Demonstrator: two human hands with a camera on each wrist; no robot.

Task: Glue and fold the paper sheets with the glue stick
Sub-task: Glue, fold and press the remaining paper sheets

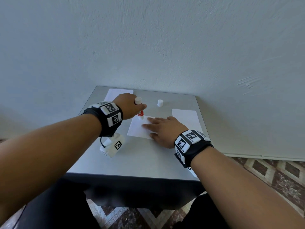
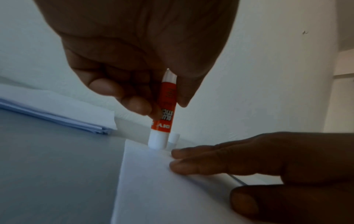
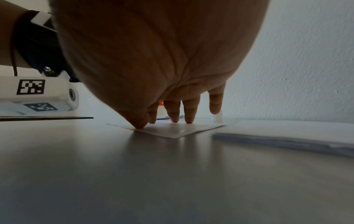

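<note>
A white paper sheet (image 1: 137, 128) lies in the middle of the grey table (image 1: 140, 156). My left hand (image 1: 130, 106) grips a red and white glue stick (image 1: 140, 111), held upright with its lower end on the sheet's far left corner. In the left wrist view the glue stick (image 2: 164, 112) touches the sheet (image 2: 153, 189) at that corner. My right hand (image 1: 160, 128) lies flat, its straight fingers pressing the sheet's right side. In the right wrist view the fingertips (image 3: 174, 119) press on the sheet (image 3: 172, 130). The white cap (image 1: 160, 102) stands apart, further back.
One stack of white sheets (image 1: 118, 94) sits at the far left of the table, another stack (image 1: 185, 118) at the right beside my right hand. A white marker-tagged camera block (image 1: 113, 144) hangs under my left wrist. A pale wall (image 1: 165, 47) rises behind the table.
</note>
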